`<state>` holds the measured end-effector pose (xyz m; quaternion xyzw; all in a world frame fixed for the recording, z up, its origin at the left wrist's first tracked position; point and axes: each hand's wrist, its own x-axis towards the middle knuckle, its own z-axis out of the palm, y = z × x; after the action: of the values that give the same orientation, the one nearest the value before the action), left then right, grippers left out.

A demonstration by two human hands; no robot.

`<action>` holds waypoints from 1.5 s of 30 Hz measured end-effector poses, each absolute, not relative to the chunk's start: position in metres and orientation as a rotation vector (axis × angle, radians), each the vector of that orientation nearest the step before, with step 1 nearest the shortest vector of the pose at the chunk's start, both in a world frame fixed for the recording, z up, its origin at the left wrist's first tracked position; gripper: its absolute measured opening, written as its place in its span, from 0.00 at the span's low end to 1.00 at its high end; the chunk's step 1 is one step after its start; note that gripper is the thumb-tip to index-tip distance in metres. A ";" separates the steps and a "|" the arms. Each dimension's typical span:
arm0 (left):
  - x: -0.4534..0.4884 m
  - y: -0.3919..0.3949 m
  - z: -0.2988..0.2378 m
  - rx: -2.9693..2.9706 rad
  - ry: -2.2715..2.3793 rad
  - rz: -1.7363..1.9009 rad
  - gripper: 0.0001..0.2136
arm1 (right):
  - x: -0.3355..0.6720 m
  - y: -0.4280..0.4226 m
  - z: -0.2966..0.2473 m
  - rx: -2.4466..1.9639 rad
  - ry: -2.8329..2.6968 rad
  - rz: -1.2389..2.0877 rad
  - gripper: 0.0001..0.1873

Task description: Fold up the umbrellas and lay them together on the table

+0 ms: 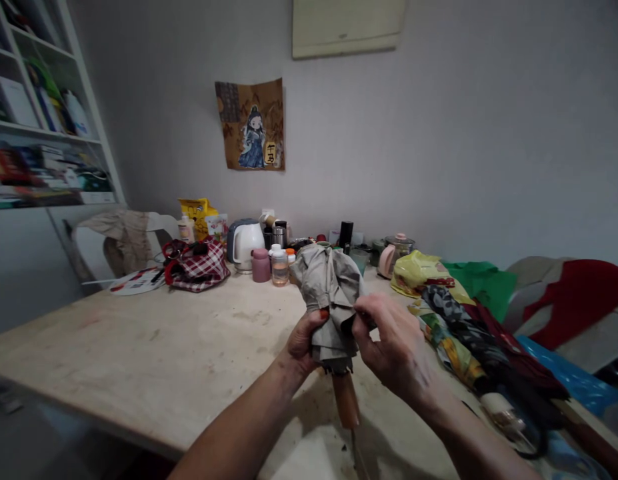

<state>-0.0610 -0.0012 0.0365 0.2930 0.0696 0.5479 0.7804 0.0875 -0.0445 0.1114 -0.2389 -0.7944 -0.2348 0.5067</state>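
Observation:
A folded beige umbrella with a brown wooden handle stands upright over the near middle of the table. My left hand is wrapped round its gathered canopy just above the handle. My right hand pinches the fabric or strap on the umbrella's right side, fingers closed on it. What exactly the right fingertips hold is too small to make out.
A pale wooden table carries a pile of other folded umbrellas at right, a white kettle, bottles and jars along the wall, a red checked bag and a yellow bag. A bookshelf stands at left.

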 end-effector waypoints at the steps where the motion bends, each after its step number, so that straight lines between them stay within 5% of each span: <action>1: -0.062 -0.002 0.038 0.652 0.156 1.193 0.16 | 0.088 -0.048 0.113 -0.585 -1.934 -0.545 0.08; 28: -0.058 -0.016 0.042 0.942 0.381 1.347 0.21 | 0.102 -0.051 0.123 -0.901 -1.914 -0.389 0.08; 42: -0.057 -0.012 0.037 0.920 0.396 1.294 0.21 | 0.105 -0.067 0.136 -0.722 -1.952 0.545 0.08; 45: -0.057 -0.013 0.038 0.910 0.405 1.312 0.22 | 0.108 -0.061 0.136 -0.784 -1.847 0.393 0.10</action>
<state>-0.0568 -0.0132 0.0380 0.4052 0.1802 0.5845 0.6795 0.1084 -0.0610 0.1359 -0.3273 -0.7708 0.1641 0.5214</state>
